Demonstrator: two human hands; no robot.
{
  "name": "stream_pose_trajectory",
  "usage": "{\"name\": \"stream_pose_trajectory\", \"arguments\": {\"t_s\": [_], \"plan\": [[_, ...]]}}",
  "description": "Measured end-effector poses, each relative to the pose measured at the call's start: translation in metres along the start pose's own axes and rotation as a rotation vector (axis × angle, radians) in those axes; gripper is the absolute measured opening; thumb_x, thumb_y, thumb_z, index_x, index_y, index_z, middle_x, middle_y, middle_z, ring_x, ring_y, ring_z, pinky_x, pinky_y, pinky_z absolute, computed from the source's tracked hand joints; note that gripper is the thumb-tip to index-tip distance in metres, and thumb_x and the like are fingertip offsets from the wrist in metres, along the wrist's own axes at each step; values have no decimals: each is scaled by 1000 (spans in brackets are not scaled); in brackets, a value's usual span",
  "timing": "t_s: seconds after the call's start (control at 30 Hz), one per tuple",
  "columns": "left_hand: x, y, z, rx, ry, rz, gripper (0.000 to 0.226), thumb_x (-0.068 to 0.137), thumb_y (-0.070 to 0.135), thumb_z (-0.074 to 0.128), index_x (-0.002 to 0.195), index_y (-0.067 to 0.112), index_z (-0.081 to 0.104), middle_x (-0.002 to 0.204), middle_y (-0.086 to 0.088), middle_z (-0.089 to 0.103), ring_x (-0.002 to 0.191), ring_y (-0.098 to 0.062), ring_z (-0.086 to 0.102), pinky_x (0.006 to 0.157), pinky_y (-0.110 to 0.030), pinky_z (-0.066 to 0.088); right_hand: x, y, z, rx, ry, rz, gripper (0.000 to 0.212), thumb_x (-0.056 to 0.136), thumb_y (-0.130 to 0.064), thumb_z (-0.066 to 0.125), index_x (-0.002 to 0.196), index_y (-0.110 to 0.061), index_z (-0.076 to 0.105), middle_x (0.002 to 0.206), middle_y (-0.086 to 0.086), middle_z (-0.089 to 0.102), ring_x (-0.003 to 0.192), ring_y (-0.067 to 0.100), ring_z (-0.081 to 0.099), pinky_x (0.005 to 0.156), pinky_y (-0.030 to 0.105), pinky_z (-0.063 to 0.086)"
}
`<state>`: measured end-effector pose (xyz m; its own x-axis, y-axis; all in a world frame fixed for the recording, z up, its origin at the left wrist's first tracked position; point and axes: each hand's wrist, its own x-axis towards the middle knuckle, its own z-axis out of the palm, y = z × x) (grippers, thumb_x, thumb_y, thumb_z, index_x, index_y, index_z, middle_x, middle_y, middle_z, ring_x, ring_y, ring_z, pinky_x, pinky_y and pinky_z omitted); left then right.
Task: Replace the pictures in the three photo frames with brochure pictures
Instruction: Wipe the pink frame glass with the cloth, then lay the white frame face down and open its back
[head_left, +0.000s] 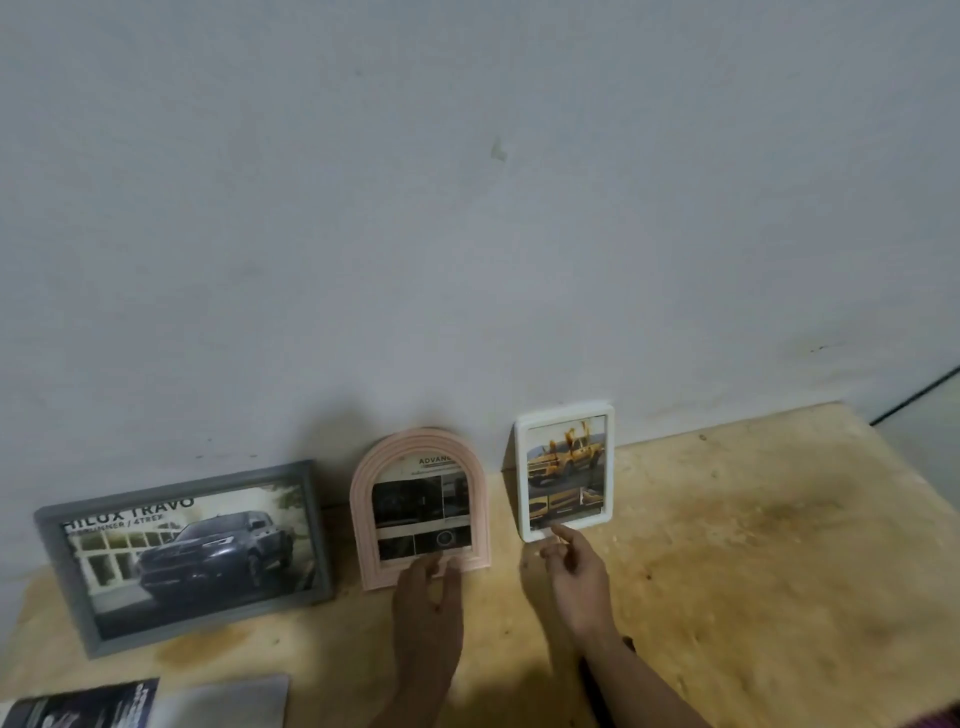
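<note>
Standing against the wall (467, 208), the pink frame (421, 506) looks light and tippy, best steadied by its rim, where the left hand (428, 597) rests spread while the right hand (574, 571) points, pinching nothing.

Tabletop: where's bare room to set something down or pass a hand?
Largest free patch: the wooden table right of the white frame, out to its right edge. A smaller bare strip lies in front of the grey frame, above the brochure. Crowded: along the wall, around the pink arched frame, where the left hand and right hand reach.
</note>
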<state>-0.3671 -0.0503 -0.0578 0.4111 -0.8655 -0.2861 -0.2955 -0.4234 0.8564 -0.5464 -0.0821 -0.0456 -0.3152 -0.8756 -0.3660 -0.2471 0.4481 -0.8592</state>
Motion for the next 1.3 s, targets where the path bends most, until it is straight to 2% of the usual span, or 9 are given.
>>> {"name": "stream_pose_trajectory", "arguments": {"t_s": [0.17, 0.27, 0.43, 0.63, 0.73, 0.8, 0.93, 1.13, 1.3], "plan": [[-3, 52, 56, 20, -423, -66, 61, 103, 59, 47, 155, 28, 40, 162, 4, 37, 148, -21, 39, 120, -40, 35, 38, -15, -55, -27, 207, 13, 33, 103, -19, 57, 135, -24, 58, 101, -2, 69, 90, 16, 66, 75, 30, 52], [13, 66, 90, 27, -505, -183, 78, 105, 56, 45, 165, 17, 13, 172, -6, 18, 157, -30, 23, 124, -43, 27, 66, -34, -74, 22, 186, 53, 48, 105, -28, 54, 151, -17, 44, 138, 13, 60, 117, 26, 61, 93, 35, 48], [38, 71, 135, -34, -341, -214, 67, 107, 42, 46, 164, 19, 19, 158, -9, 42, 132, -36, 52, 103, -40, 46, 108, -48, -83, 78, 33, 87, 64, 104, -41, 53, 159, -16, 31, 160, 11, 40, 143, 31, 44, 113, 43, 41], [37, 71, 153, -178, -248, -205, 39, 109, 30, 44, 146, 19, 50, 117, -2, 65, 89, -13, 59, 66, -28, 42, 114, -41, -89, 73, -167, 63, 42, 101, -51, 54, 135, -28, 49, 119, -4, 66, 101, 5, 64, 81, 23, 51], [12, 66, 139, -174, -218, -132, 24, 110, 27, 45, 126, 17, 59, 102, 3, 65, 88, -13, 63, 64, -28, 44, 99, -32, -106, 19, -197, 112, 43, 99, -61, 50, 127, -29, 52, 113, -11, 63, 98, 4, 60, 82, 21, 47], [-12, 59, 126, -154, -224, -80, 15, 110, 24, 46, 112, 21, 60, 99, 0, 67, 86, -14, 65, 63, -26, 45, 84, -21, -119, -5, -226, 154, 68, 90, -77, 49, 128, -22, 61, 123, -4, 67, 109, 14, 62, 95, 33, 49], [-49, 41, 98, -98, -257, -21, 12, 109, 24, 48, 112, 25, 59, 104, 1, 69, 91, -13, 70, 70, -24, 53, 45, -6, -140, 37, -303, 253, 47, 97, -66, 49, 103, -26, 73, 99, 8, 78, 97, 30, 73, 87, 54, 59], [-90, 47, 41, -29, -109, 95, 12, 107, 21, 52, 111, 23, 63, 99, 6, 72, 86, -5, 71, 65, -17, 55, 15, 6, -134, 29, -462, 278, 59, 91, -73, 52, 117, -23, 72, 107, 6, 77, 95, 27, 74, 77, 39, 57], [-115, 33, -24, 232, -60, 268, 5, 106, 36, 53, 110, 37, 56, 81, 8, 69, 68, -9, 66, 58, -41, 54, 6, 9, -112, 54, -456, 231, 47, 98, -62, 51, 129, -26, 56, 116, 5, 70, 100, 25, 68, 78, 37, 52]]}}
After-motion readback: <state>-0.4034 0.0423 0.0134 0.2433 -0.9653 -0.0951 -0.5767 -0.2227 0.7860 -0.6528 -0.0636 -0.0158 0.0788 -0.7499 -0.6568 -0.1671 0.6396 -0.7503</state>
